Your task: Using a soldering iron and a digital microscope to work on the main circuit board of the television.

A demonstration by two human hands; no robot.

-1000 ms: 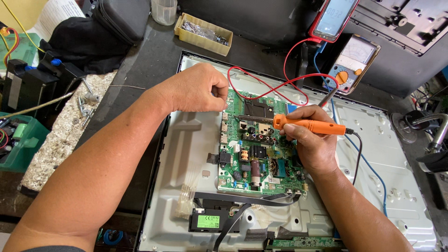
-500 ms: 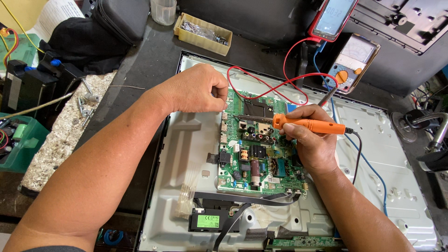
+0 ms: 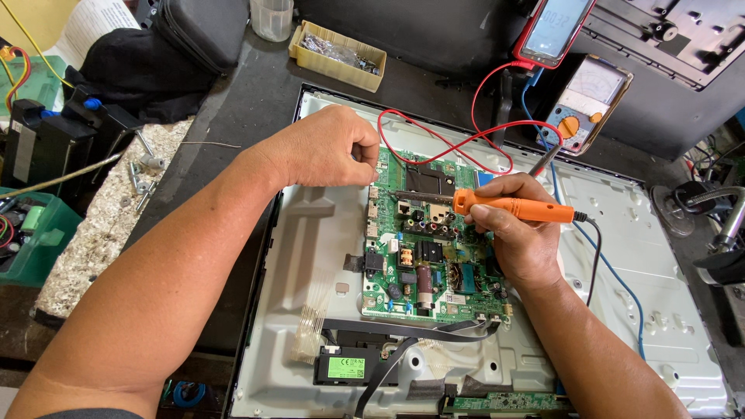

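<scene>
On the grey metal back panel [image 3: 310, 233] of an opened flat TV sits the green main board [image 3: 431, 248], landmark for everything below. Right hand [image 3: 516, 233] rests over the board's right edge, fingers wrapped tight around an orange-handled soldering iron [image 3: 516, 206]; its tip points left and lies over the board's upper half, just below the black heatsink [image 3: 427, 181]. Left hand [image 3: 326, 147] at the board's top-left corner, fingers curled shut and pinched together at the edge; whether they hold anything, cannot tell. Red test lead [image 3: 458, 143] loops over the board's top. Analog multimeter [image 3: 586, 101] and a red-cased phone [image 3: 555, 29] sit beyond the top-right corner. Tray of screws [image 3: 337, 54] well above the top-left. Flat ribbon cable [image 3: 411, 341] runs below the bottom edge.
</scene>
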